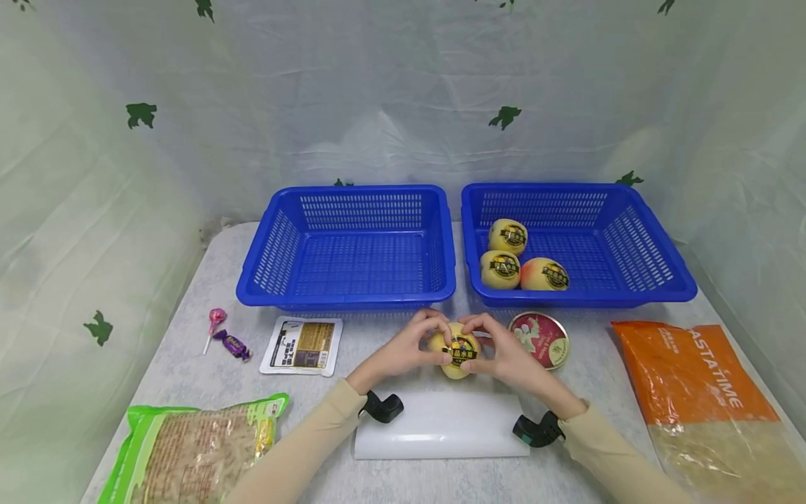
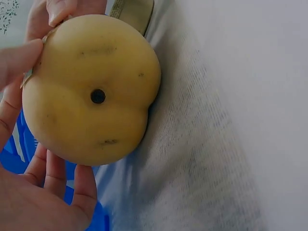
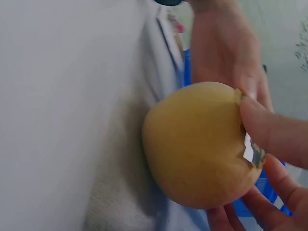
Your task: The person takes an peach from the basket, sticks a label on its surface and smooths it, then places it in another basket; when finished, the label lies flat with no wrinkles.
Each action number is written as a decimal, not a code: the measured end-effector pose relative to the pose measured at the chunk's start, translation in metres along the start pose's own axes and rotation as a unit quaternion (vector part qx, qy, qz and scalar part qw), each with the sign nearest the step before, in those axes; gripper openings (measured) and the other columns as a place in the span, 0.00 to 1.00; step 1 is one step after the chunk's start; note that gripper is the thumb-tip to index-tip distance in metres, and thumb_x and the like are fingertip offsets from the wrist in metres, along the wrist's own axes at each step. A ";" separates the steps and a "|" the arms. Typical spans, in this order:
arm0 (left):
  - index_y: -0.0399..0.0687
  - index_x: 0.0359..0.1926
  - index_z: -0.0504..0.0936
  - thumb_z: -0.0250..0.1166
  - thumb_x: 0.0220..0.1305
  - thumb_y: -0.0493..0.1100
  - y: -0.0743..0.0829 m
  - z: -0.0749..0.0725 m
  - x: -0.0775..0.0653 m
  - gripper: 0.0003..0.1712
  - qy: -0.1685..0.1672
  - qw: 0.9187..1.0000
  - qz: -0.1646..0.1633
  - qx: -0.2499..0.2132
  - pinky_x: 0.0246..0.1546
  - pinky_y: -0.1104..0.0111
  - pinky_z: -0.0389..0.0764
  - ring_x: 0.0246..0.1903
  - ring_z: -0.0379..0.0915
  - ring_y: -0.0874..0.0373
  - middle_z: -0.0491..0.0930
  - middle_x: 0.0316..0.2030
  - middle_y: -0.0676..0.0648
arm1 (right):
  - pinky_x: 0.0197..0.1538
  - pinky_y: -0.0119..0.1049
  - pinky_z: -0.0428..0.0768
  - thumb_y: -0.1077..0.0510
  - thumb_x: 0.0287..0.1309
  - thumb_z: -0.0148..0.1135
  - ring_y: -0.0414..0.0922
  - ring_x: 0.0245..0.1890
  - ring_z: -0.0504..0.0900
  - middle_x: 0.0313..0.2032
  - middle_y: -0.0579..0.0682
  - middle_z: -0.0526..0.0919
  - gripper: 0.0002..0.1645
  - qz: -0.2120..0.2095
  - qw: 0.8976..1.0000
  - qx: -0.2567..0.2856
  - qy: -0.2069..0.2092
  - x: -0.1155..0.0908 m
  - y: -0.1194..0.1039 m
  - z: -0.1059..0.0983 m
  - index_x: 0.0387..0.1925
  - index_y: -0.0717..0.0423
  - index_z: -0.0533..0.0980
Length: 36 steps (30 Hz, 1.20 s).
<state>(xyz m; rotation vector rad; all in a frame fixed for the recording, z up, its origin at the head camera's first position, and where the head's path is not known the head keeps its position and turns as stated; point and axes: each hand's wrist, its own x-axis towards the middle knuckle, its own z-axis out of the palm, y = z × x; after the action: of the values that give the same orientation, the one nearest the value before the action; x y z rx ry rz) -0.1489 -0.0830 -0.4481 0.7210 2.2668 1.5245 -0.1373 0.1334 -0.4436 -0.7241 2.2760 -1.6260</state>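
Note:
Both hands hold a yellow peach (image 1: 455, 367) just above the table, in front of the two baskets. My left hand (image 1: 409, 350) grips its left side and my right hand (image 1: 506, 357) its right side, fingers curled round it. The thumbs press at the edges of a black-and-gold label (image 1: 464, 350) on the fruit. One edge of that label stands off the skin, with a bit of white showing, in the right wrist view. The left wrist view shows the peach's underside (image 2: 91, 125) with a dark spot in its middle.
Three labelled peaches (image 1: 500, 269) lie in the right blue basket (image 1: 655, 297); a left blue basket (image 1: 346, 299) stands beside it. Around are a round red tin (image 1: 541, 341), flat pouch (image 1: 302, 346), lollipop (image 1: 217, 318), purple candy (image 1: 233, 346), green bag (image 1: 201, 448), orange bag (image 1: 705, 378) and white roll (image 1: 441, 437).

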 end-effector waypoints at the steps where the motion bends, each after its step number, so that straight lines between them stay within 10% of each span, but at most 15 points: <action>1: 0.52 0.32 0.73 0.70 0.49 0.42 0.001 0.000 0.000 0.13 -0.001 1.000 0.001 0.009 0.53 0.59 0.61 0.55 0.54 0.58 0.61 0.51 0.52 | 0.56 0.43 0.66 0.64 0.42 0.70 0.50 0.57 0.65 0.54 0.52 0.69 0.25 -0.003 1.000 -0.007 0.005 0.000 0.000 0.001 0.42 0.54 0.66; 9: 0.55 0.29 0.70 0.72 0.45 0.47 0.005 0.002 -0.001 0.17 0.006 0.998 0.015 0.057 0.55 0.51 0.54 0.57 0.50 0.55 0.60 0.50 0.52 | 0.54 0.40 0.69 0.63 0.40 0.71 0.47 0.55 0.68 0.52 0.50 0.71 0.25 -0.025 0.998 -0.040 0.035 -0.001 -0.001 0.005 0.41 0.52 0.69; 18: 0.50 0.31 0.73 0.69 0.49 0.41 -0.004 -0.005 0.000 0.12 -0.022 1.000 0.009 -0.018 0.51 0.60 0.65 0.55 0.55 0.56 0.61 0.52 0.50 | 0.57 0.48 0.64 0.67 0.54 0.59 0.50 0.56 0.66 0.54 0.54 0.70 0.13 -0.005 0.997 0.077 -0.001 -0.001 0.002 -0.002 0.42 0.58 0.70; 24: 0.39 0.32 0.74 0.67 0.50 0.34 0.019 -0.011 -0.004 0.10 -0.031 0.999 0.009 -0.035 0.50 0.57 0.66 0.55 0.57 0.50 0.63 0.53 0.41 | 0.56 0.45 0.66 0.63 0.56 0.58 0.50 0.56 0.66 0.55 0.54 0.70 0.11 0.015 0.996 0.093 0.006 0.000 0.006 -0.004 0.42 0.60 0.71; 36: 0.33 0.35 0.75 0.61 0.54 0.29 0.019 -0.017 -0.009 0.06 -0.046 0.996 0.046 -0.064 0.52 0.52 0.64 0.57 0.56 0.45 0.63 0.54 0.35 | 0.58 0.51 0.60 0.60 0.55 0.60 0.49 0.61 0.57 0.61 0.52 0.60 0.24 -0.026 0.999 0.018 -0.044 -0.004 0.004 0.004 0.54 0.50 0.68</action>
<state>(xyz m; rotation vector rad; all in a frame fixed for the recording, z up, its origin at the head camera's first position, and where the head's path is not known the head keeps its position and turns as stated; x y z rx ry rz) -0.1455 -0.0956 -0.4237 0.8522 2.0741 1.6259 -0.1328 0.1331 -0.4490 -0.8357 2.1782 -1.6187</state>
